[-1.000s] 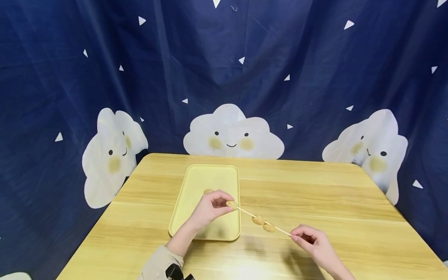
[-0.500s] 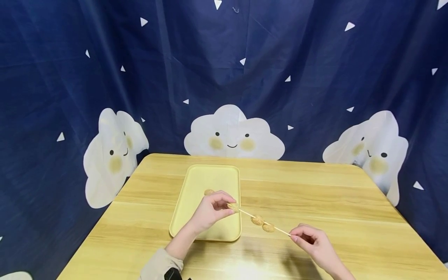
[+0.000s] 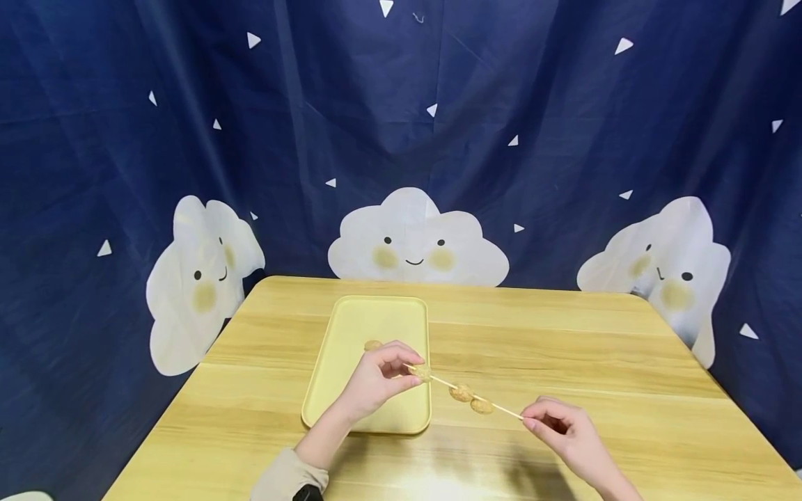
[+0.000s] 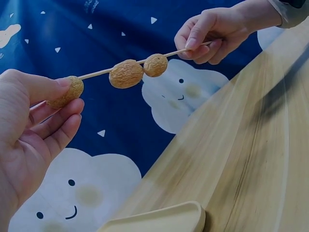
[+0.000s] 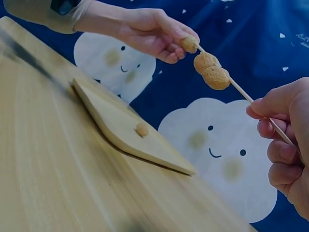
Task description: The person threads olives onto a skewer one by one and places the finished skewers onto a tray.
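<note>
Fingers and thumb of our right hand pinched the near end of a pale skewer, the other fingers curled beneath it. With twelve o'clock pointing away from us, the skewer ran toward ten o'clock, held in the air over the wooden table. On it sat two wrinkled brown pieces, side by side, then a bare stretch, then an end piece. That one we grasped between the thumb and fingers of our left hand; a beige sleeve and black watch lay at its seven o'clock. This hand stood in the way: it crossed over the yellow tray, hiding some of its floor and partly covering a loose piece, which lay in the tray at our knuckles' twelve o'clock. We saw that piece uncovered from the right wrist. Beyond the table's far edge hung a dark blue curtain with white triangles and smiling clouds at ten, twelve and two o'clock.
</note>
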The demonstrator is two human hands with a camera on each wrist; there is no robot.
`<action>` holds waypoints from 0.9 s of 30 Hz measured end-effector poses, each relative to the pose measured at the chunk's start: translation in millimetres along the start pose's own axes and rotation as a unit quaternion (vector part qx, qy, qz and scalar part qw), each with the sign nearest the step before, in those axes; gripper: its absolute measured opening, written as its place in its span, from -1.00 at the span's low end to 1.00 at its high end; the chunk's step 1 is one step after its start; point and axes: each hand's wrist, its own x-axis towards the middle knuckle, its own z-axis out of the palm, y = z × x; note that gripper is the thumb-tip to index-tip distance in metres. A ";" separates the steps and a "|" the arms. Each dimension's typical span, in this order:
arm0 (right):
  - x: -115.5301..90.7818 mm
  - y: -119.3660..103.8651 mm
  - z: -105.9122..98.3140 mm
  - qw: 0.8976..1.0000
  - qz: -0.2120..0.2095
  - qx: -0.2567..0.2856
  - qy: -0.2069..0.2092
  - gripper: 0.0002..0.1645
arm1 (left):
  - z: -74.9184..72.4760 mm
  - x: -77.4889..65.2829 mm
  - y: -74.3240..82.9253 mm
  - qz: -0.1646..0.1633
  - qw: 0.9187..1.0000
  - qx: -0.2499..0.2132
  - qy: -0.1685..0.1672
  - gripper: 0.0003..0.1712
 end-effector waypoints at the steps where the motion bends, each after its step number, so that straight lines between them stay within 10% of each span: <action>1: 0.9 -0.5 -0.1 1.000 -0.001 0.000 -0.001 -0.54 | 0.0 -0.2 -0.6 0.001 1.000 -0.002 0.001 -0.75; 27: 21.2 -0.5 4.7 0.999 -0.028 0.026 -0.019 -0.53 | 4.2 -1.6 2.0 0.002 0.998 -0.068 0.013 -0.71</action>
